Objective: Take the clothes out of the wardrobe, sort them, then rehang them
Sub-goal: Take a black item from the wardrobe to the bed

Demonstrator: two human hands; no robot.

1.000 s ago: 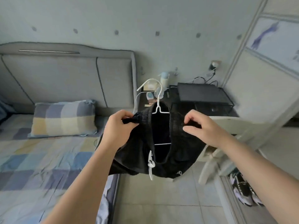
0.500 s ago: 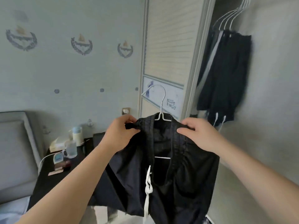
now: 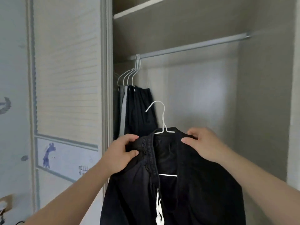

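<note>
Holds up a black drawstring garment (image 3: 203, 184) on a white wire hanger (image 3: 163, 117) before the open wardrobe (image 3: 266, 111), below the rail (image 3: 194, 46) and not yet on it. Grips the gathered waistband at one shoulder of the hanger with the left hand (image 3: 121, 151), fingers and thumb curled round the cloth. Pinches the fabric at the other shoulder with the right hand (image 3: 204, 145), fingers bent over the top edge. Points the hook up and to the left, well short of the rail. Lets a white drawstring (image 3: 158, 207) dangle down the front.

Looks well into the rehanging stage: finds a tight group of dark clothes (image 3: 139, 114) already up at the rail's left end on matching wire hangers (image 3: 129, 77), one piece with a pale side stripe. Leaves, by all appearances, the lift and the hooking of this piece onto the rail beside the others. Cannot tell how many more pieces wait out of view.

Shows no surface. Takes in, around the wardrobe, a shelf (image 3: 138, 12) above the rail, a slatted sliding door (image 3: 68, 70) at left with a blue animal drawing (image 3: 47, 155) on its lower panel, and a pale patterned wall (image 3: 13, 70) at far left.
</note>
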